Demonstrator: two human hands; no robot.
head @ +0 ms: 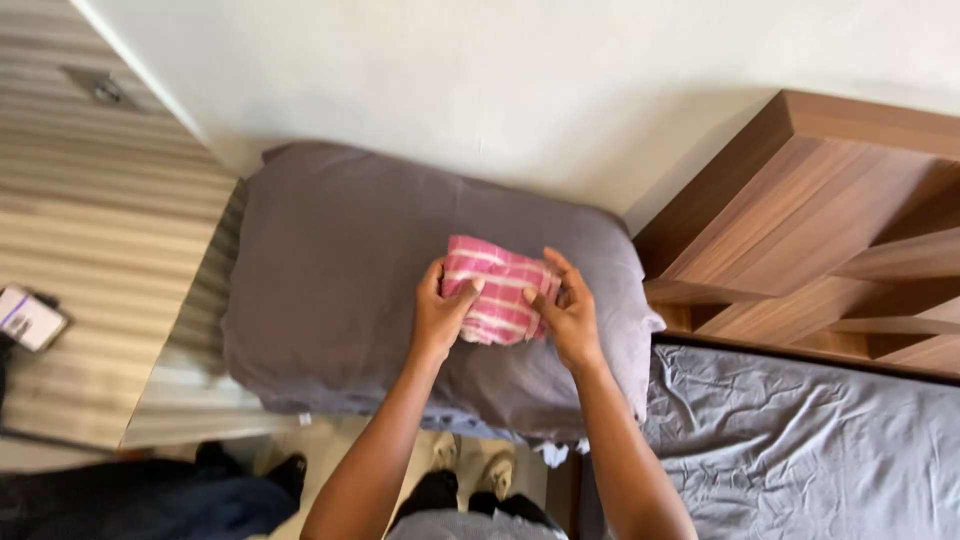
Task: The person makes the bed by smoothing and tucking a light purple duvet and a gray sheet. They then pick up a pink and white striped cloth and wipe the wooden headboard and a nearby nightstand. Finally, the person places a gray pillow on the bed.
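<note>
Left hand (437, 315) and right hand (568, 318) each close fingers around opposite edges of a folded pink striped cloth (500, 288), apparently keeping its folds compact; beneath both hands lies a grey pillow (330, 280), supporting it.

labels | small white rectangular card (30, 318) with purple stripe; far left edge, over striped surface (110, 230)

A bedroom in a home is showing here: a grey pillow (340, 280) is lying by a white wall (480, 80), a wooden headboard (820, 220) is standing over a bed (800, 450) with a rumpled grey sheet.
</note>
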